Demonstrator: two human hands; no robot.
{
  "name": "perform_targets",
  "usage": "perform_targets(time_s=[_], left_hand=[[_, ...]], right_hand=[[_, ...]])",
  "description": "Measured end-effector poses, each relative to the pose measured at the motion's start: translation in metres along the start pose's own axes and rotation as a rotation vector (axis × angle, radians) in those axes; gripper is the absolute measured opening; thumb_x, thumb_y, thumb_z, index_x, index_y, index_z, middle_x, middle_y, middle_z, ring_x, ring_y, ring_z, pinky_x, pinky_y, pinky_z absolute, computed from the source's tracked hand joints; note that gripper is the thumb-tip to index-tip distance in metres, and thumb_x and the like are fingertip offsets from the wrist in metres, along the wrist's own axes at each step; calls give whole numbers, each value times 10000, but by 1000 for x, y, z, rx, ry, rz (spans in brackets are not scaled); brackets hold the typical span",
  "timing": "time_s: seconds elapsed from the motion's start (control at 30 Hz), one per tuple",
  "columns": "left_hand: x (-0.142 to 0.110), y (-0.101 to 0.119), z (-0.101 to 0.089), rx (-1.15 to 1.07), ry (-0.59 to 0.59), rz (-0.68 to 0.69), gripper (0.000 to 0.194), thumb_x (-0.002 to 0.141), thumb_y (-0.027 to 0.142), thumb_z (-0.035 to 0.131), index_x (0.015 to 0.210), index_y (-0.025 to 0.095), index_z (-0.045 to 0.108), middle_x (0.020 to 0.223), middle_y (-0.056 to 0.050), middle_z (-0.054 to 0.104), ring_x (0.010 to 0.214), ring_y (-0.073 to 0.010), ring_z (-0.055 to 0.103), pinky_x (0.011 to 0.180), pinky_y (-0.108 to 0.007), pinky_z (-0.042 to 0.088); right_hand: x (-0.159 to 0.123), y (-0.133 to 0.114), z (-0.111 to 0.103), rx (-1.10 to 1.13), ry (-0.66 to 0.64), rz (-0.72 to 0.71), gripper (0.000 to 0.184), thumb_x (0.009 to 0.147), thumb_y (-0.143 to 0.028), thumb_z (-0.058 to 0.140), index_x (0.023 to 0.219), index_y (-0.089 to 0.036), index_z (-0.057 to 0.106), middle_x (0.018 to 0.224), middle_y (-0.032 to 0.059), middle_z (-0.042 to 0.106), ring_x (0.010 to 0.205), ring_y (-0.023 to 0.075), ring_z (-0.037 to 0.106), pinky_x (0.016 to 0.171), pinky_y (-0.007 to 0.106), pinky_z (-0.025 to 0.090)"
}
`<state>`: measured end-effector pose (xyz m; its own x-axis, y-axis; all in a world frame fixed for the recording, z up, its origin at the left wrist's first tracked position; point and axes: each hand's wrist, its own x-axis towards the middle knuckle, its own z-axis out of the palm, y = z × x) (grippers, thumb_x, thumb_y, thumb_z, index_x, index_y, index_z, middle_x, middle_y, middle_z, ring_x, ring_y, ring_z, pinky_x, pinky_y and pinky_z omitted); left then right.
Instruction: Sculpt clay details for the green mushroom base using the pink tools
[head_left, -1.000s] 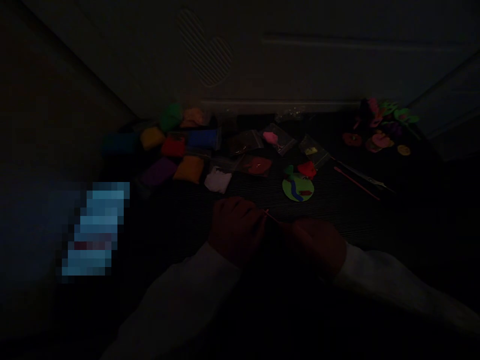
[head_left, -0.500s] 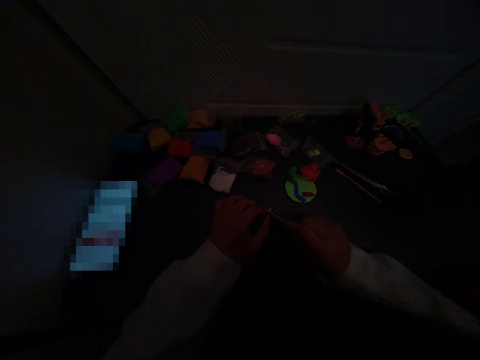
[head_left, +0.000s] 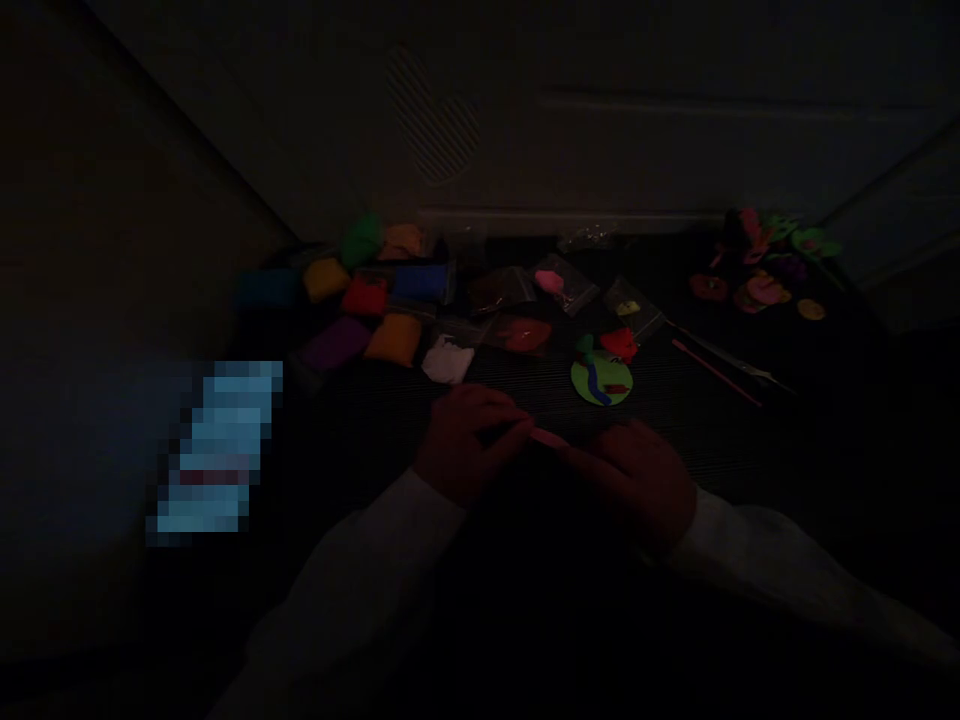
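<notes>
The scene is very dim. My left hand [head_left: 469, 445] and my right hand [head_left: 637, 480] meet low in the middle of the view, in pale sleeves. Between their fingertips is a small pink strip [head_left: 550, 437], probably soft modelling clay, and both hands seem to pinch its ends. Just beyond them lies a green clay disc [head_left: 592, 385] with a blue squiggle and a red piece on it. A red lump [head_left: 619, 345] sits at its far edge.
Several coloured clay packets [head_left: 367, 310] lie at the far left, near small plastic bags [head_left: 559, 285]. Clay shapes [head_left: 757, 275] are heaped at the far right. A pink-handled tool [head_left: 712, 372] lies on the dark ribbed mat [head_left: 697, 430]. A blurred blue patch [head_left: 217, 450] is at left.
The pink piece now looks shorter and thicker than the thin strand seen earlier. My hands sit slightly closer together, and the whole view has drifted a little.
</notes>
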<state>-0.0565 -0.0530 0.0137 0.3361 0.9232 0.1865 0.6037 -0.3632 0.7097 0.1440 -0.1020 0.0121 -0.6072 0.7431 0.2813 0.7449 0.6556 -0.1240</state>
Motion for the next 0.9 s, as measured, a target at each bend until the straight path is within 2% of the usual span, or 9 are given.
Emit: perform_targets(time_s=[0.1,0.23,0.3,0.4,0.5,0.57,0.7,0.9], left_hand=[[1,1,-3,-67,-47,-52,131,675,288,579,715,181,643,765,-30,635,812,-173,553,775,-349,415],[3,3,-11,-216,-46,-310,163,672,335,576,723,194,640,779,-4,646,759,-157,580,735,-303,439],[5,1,-14,-379,-9,-437,165,658,346,591,720,200,635,757,7,653,729,-148,588,694,-282,454],[8,-4,-16,-747,77,-539,194,600,298,641,758,190,609,703,4,653,688,-142,595,630,-269,470],[11,-9,-17,-1067,139,-572,282,552,226,654,818,184,570,680,5,641,663,-117,590,615,-248,465],[12,-10,-17,-1165,134,-572,297,552,204,640,834,194,548,692,10,629,671,-102,584,623,-240,457],[12,-11,-17,-1170,98,-561,294,579,220,611,856,208,513,699,17,597,684,-103,572,633,-260,452],[13,-11,-17,-1264,111,-596,305,522,192,658,796,191,525,631,40,554,611,-78,549,586,-229,450]], right_hand=[[-1,0,0,12,-14,-13,297,836,-185,390,1121,-231,457,707,18,504,641,112,373,610,271,249],[-2,0,1,73,12,3,251,833,-210,409,1061,-218,511,717,15,505,656,104,390,624,265,272],[-4,3,1,99,39,17,253,826,-217,416,1060,-207,513,725,18,503,655,102,392,624,265,283],[-11,13,-3,140,82,36,257,816,-194,410,1057,-175,497,738,31,504,662,109,405,623,270,308],[-24,27,-10,139,129,134,227,801,-172,417,1014,-145,492,737,40,508,676,119,434,615,269,342],[-32,35,-14,106,176,238,202,799,-179,423,984,-143,498,719,35,507,654,114,452,595,256,361],[-41,44,-18,42,266,359,193,800,-198,436,975,-159,504,783,44,533,660,110,496,583,242,391],[-39,43,-15,74,222,380,201,804,-207,437,991,-174,501,768,33,530,643,104,493,566,240,395]])
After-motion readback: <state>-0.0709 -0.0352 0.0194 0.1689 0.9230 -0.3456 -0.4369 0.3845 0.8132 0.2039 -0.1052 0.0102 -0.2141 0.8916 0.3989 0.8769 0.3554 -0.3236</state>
